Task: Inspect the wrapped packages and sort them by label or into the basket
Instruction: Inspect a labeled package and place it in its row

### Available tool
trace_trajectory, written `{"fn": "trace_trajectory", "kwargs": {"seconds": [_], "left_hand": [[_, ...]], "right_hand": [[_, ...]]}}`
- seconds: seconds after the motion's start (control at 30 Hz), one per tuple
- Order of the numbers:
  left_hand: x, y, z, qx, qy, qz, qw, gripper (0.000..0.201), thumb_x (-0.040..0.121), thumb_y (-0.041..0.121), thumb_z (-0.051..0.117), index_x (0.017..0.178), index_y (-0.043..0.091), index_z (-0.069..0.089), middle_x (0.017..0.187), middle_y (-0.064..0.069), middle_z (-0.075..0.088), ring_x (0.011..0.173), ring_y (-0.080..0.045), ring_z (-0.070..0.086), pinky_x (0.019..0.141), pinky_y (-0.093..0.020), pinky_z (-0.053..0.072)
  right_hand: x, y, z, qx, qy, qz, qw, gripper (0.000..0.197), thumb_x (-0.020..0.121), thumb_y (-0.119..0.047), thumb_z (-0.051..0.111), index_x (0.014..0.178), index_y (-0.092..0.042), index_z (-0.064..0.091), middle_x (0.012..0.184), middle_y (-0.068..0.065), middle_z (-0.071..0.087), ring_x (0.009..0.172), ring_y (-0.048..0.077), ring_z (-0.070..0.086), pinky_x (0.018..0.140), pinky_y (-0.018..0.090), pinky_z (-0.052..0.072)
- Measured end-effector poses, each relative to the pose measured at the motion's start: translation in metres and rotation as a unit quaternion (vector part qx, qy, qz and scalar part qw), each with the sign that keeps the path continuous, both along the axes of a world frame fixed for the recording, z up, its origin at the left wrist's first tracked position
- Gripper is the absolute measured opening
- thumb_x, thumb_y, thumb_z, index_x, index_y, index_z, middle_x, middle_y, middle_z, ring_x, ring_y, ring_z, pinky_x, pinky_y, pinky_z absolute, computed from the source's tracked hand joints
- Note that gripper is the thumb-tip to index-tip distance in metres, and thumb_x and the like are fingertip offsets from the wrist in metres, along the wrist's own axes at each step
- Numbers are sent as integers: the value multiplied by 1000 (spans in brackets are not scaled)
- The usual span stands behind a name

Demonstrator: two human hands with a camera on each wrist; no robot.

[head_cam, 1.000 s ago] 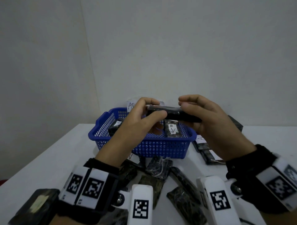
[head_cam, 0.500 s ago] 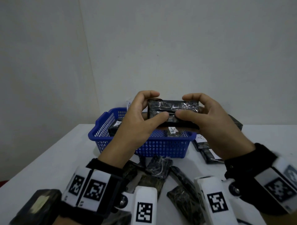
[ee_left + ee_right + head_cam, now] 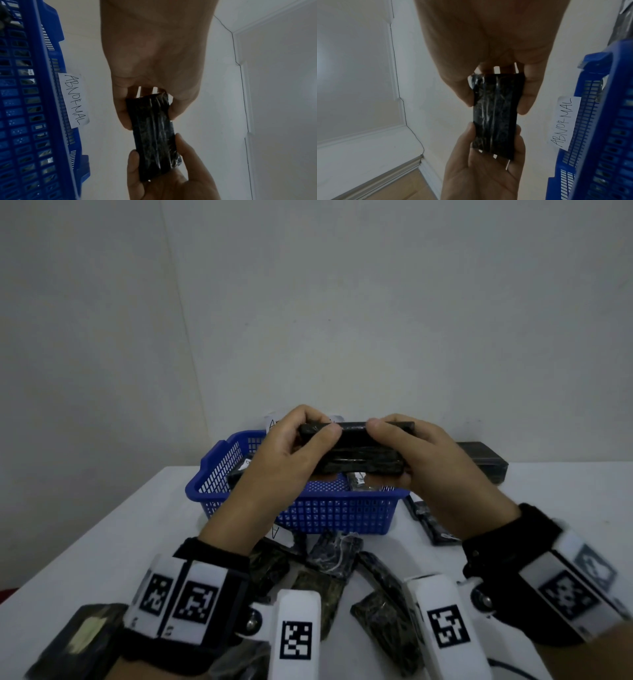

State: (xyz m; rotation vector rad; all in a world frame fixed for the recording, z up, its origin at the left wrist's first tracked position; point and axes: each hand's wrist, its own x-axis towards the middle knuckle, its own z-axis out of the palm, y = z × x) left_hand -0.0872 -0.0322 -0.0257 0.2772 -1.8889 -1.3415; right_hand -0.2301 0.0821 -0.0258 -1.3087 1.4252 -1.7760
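A black plastic-wrapped package (image 3: 356, 455) is held level in the air above the blue basket (image 3: 329, 515). My left hand (image 3: 310, 440) grips its left end, thumb on the near face and fingers behind. My right hand (image 3: 407, 450) grips the right end the same way. In the left wrist view the package (image 3: 154, 135) runs from my left hand (image 3: 150, 105) to my right hand (image 3: 171, 175), and no label shows on its glossy face. The right wrist view shows the same package (image 3: 496, 115). A paper label reading ABNORMAL (image 3: 73, 100) is stuck on the basket's far rim.
Several wrapped packages lie on the white table (image 3: 120, 535) in front of the basket (image 3: 335, 556), with more to its right (image 3: 435, 525). A labelled package (image 3: 358, 481) lies inside the basket. One black package (image 3: 483, 457) sits by the wall, and another (image 3: 78, 631) at my left wrist.
Both hands have turned the package over the basket: a second ago it lay edge-on to me, then its broad face came toward me, and now it is tipped back partway.
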Motion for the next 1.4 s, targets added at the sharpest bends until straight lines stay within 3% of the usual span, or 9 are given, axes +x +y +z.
{"fn": "trace_trajectory", "kwargs": {"seconds": [0.13, 0.23, 0.37, 0.47, 0.57, 0.77, 1.03, 1.2, 1.4], "left_hand": [[-1, 2, 0, -57, 9, 8, 998, 13, 97, 20, 62, 86, 17, 56, 83, -9, 62, 78, -26, 64, 68, -27, 57], [0, 5, 2, -52, 26, 7, 998, 9, 86, 26, 67, 84, 21, 59, 97, -12, 67, 92, -41, 65, 83, -46, 60], [7, 6, 7, 5, -11, -8, 1000, 25, 90, 36, 69, 107, 19, 60, 113, -5, 67, 98, -30, 70, 87, -44, 60], [9, 5, 7, 82, -9, -36, 996, 27, 95, 14, 61, 122, 14, 55, 119, -12, 66, 85, -24, 72, 74, -32, 61], [7, 3, 7, 75, 24, -23, 997, 37, 91, -3, 61, 123, 15, 54, 114, -5, 67, 91, -23, 73, 76, -36, 62], [4, 4, 6, 26, 33, 4, 999, 35, 88, -8, 64, 110, 18, 57, 104, 3, 67, 82, -18, 74, 74, -38, 63], [10, 8, 13, 38, 56, -5, 998, 33, 79, 10, 72, 105, 16, 54, 113, -11, 62, 94, -35, 73, 82, -61, 58], [12, 6, 14, 62, 50, -54, 995, 11, 93, 7, 59, 97, 16, 57, 93, -2, 65, 93, -27, 71, 79, -44, 61], [12, 12, 15, 58, 50, -97, 992, 20, 77, 16, 68, 91, 11, 56, 89, -5, 66, 77, -19, 72, 66, -28, 59]], "right_hand": [[1, -2, -3, -49, 32, -35, 998, 17, 97, -16, 62, 82, -9, 65, 82, 13, 68, 80, 22, 69, 80, 40, 59], [0, -2, -1, -77, 48, -36, 995, 13, 91, -12, 69, 80, -10, 64, 81, 11, 66, 78, 20, 66, 80, 38, 58], [-4, 4, 5, -101, 78, -36, 991, 10, 75, -15, 69, 85, -17, 68, 89, -1, 70, 80, 14, 66, 69, 23, 54], [-3, 9, 5, -109, 104, -22, 988, 34, 74, -10, 72, 106, -19, 66, 106, 1, 69, 91, 17, 68, 77, 28, 57], [-1, 7, 4, -76, 66, -48, 994, 43, 85, -13, 78, 123, -23, 60, 122, 1, 66, 103, 23, 71, 81, 33, 61], [1, 8, 5, -69, 104, -66, 990, 34, 89, -4, 73, 116, -12, 56, 98, 15, 73, 86, 32, 74, 79, 49, 62], [3, 11, 5, -47, 205, -200, 957, 51, 83, -32, 80, 124, -29, 50, 111, -14, 61, 92, 3, 65, 83, 34, 60], [1, 12, 5, -31, 203, -216, 955, 63, 80, -28, 83, 134, -28, 50, 121, -10, 58, 105, 11, 64, 92, 35, 58], [3, 12, 6, 9, 207, -71, 976, 119, 58, -51, 85, 157, -35, 22, 133, -29, 43, 123, -11, 49, 103, 18, 47]]}}
